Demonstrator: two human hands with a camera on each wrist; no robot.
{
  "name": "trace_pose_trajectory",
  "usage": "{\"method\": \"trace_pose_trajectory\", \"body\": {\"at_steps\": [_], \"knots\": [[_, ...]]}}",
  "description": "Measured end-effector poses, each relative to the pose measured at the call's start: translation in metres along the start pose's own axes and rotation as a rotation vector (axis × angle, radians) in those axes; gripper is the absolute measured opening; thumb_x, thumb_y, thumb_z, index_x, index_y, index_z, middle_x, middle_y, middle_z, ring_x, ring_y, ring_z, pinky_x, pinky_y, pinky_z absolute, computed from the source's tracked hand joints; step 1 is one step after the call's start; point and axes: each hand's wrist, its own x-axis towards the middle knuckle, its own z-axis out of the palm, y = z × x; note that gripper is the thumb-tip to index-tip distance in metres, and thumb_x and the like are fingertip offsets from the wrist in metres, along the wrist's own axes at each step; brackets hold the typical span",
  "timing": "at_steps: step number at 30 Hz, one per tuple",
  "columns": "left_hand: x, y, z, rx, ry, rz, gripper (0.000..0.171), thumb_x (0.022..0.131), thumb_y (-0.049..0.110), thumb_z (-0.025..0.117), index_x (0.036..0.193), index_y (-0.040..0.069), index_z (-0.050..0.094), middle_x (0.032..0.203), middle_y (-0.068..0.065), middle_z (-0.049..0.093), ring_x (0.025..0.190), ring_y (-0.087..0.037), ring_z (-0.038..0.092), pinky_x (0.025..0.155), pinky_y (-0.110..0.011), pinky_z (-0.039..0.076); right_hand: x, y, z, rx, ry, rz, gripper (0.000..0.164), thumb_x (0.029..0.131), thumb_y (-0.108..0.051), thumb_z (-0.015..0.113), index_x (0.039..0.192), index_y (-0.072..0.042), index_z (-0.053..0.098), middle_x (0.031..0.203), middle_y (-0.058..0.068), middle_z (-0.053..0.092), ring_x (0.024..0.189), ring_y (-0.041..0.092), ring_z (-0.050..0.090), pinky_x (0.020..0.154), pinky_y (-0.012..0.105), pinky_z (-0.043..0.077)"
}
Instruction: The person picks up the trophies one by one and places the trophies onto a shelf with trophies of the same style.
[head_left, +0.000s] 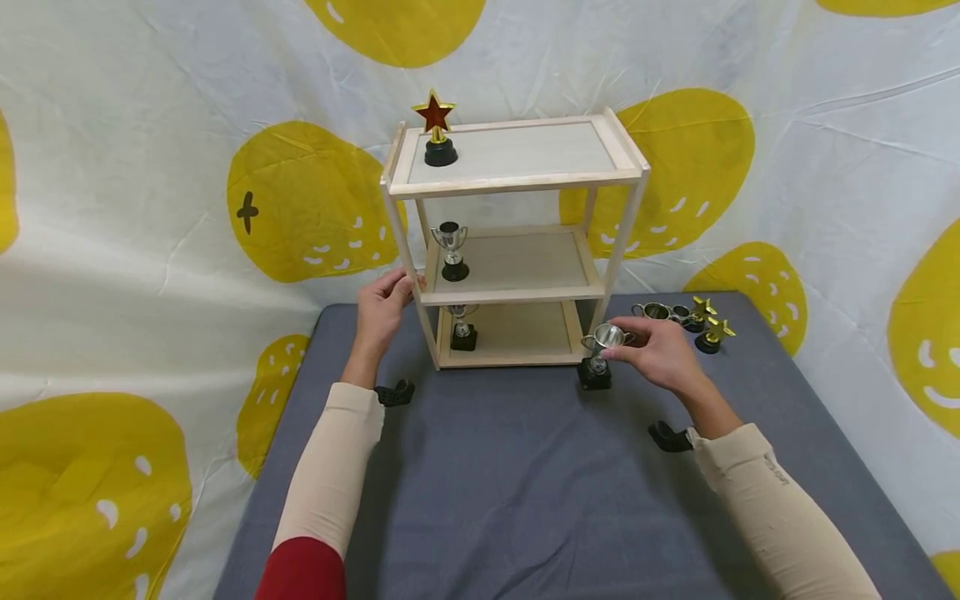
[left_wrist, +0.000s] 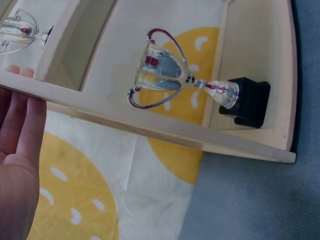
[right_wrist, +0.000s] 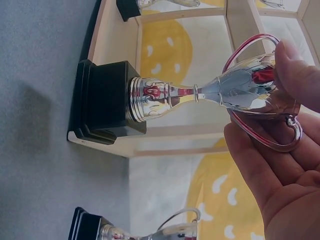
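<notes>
The right hand (head_left: 656, 354) gripped a silver trophy cup (head_left: 597, 364) by its bowl, thumb on one side and fingers on the other, with one looped handle lying against the fingers. A hold that high seemed chosen to leave the square black base free underneath and the cup upright. The cup was at the front right corner of the wooden three-tier rack (head_left: 517, 296), in front of the lowest tier; whether its base touched the grey-covered table (head_left: 480, 483) or hung just above it was hard to tell.

The left hand (head_left: 381, 310) was closed round the rack's left front post (head_left: 397, 229) near the middle tier, fingers passing behind the wood, probably to steady the light frame.

On the rack, a square-based cup (head_left: 462, 336) stood at the left of the bottom tier, a round-based cup (head_left: 453, 250) above it, and a red star trophy with gold edging (head_left: 437, 129) on top. All three sat toward the left end, apparently lined up as a column.

Beyond the right hand, two silver cups (head_left: 656, 312) and two gold star trophies (head_left: 716, 332) were grouped beside the rack, presumably so that they lay within that hand's reach.
</notes>
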Motion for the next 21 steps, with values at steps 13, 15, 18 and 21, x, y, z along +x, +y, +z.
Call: {"method": "trace_pose_trajectory", "body": {"at_steps": [13, 15, 18, 21], "knots": [[0.001, 0.0, 0.0, -0.005, -0.005, -0.013, 0.038, 0.103, 0.019, 0.063, 0.129, -0.007, 0.069, 0.12, -0.037, 0.069, 0.102, -0.01, 0.074, 0.097, -0.029, 0.061, 0.005, -0.005, 0.011, 0.03, 0.0, -0.03, 0.052, 0.086, -0.02, 0.088, 0.131, -0.002, 0.071, 0.108, 0.022, 0.078, 0.081, 0.012, 0.07, 0.063, 0.025, 0.053], [0.0, 0.0, 0.0, -0.002, -0.005, -0.012, 0.038, 0.103, 0.019, 0.063, 0.129, -0.007, 0.07, 0.119, -0.036, 0.07, 0.102, -0.009, 0.074, 0.097, -0.029, 0.061, 0.005, -0.006, 0.012, 0.03, 0.0, -0.031, 0.052, 0.086, -0.021, 0.088, 0.131, -0.002, 0.071, 0.108, 0.022, 0.078, 0.082, 0.014, 0.071, 0.063, 0.025, 0.053], [0.0, 0.001, -0.001, -0.003, -0.008, -0.013, 0.038, 0.103, 0.02, 0.063, 0.128, -0.007, 0.07, 0.116, -0.03, 0.073, 0.102, -0.008, 0.073, 0.097, -0.03, 0.061, 0.006, -0.008, 0.013, 0.024, -0.005, -0.038, 0.052, 0.086, -0.023, 0.087, 0.131, -0.002, 0.071, 0.108, 0.022, 0.078, 0.085, 0.019, 0.073, 0.065, 0.026, 0.054], [0.0, 0.0, -0.001, -0.003, -0.01, -0.012, 0.037, 0.103, 0.02, 0.063, 0.129, -0.007, 0.07, 0.114, -0.028, 0.074, 0.102, -0.008, 0.073, 0.097, -0.031, 0.061, 0.007, -0.01, 0.015, 0.031, -0.02, -0.039, 0.051, 0.087, -0.023, 0.087, 0.131, -0.002, 0.071, 0.108, 0.021, 0.078, 0.086, 0.022, 0.072, 0.065, 0.027, 0.054]]}}
